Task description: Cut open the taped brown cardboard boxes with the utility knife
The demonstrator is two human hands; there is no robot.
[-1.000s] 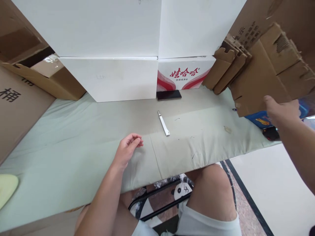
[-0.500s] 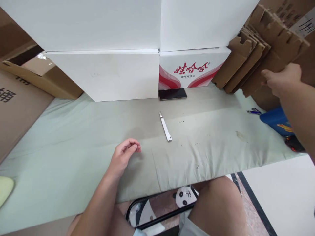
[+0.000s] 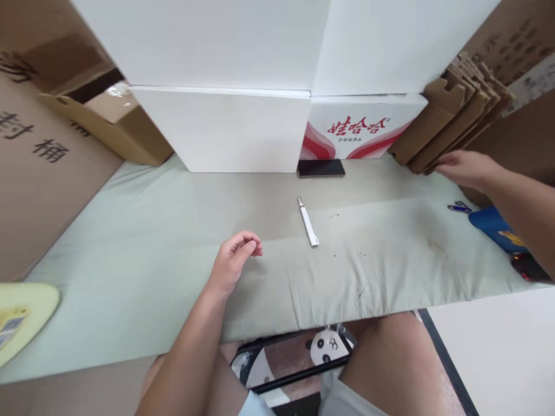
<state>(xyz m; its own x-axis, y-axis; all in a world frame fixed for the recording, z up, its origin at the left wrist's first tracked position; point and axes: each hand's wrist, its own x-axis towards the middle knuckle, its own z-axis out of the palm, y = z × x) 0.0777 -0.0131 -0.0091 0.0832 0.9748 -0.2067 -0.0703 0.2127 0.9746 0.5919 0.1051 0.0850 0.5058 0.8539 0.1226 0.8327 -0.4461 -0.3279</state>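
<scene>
My left hand hovers low over the pale green cloth, its fingers curled and the thumb bent against them, with nothing in it. To its right lies a white-handled craft knife, its metal tip pointing away from me. At the far right my right hand is at the lower front edge of a stack of folded cardboard pieces. Its fingers are closed together at the cardboard, slightly blurred, and their grip is partly hidden.
White boxes wall off the back, with a phone leaning at their foot. Brown cartons stand left. A blue item, a small blue-purple object and dark red-tinted glasses lie right. A yellow-green object sits lower left.
My right hand has moved left and down, and the front cardboard piece now stands closer against the stack. My left hand stays curled. The view has shifted a little.
</scene>
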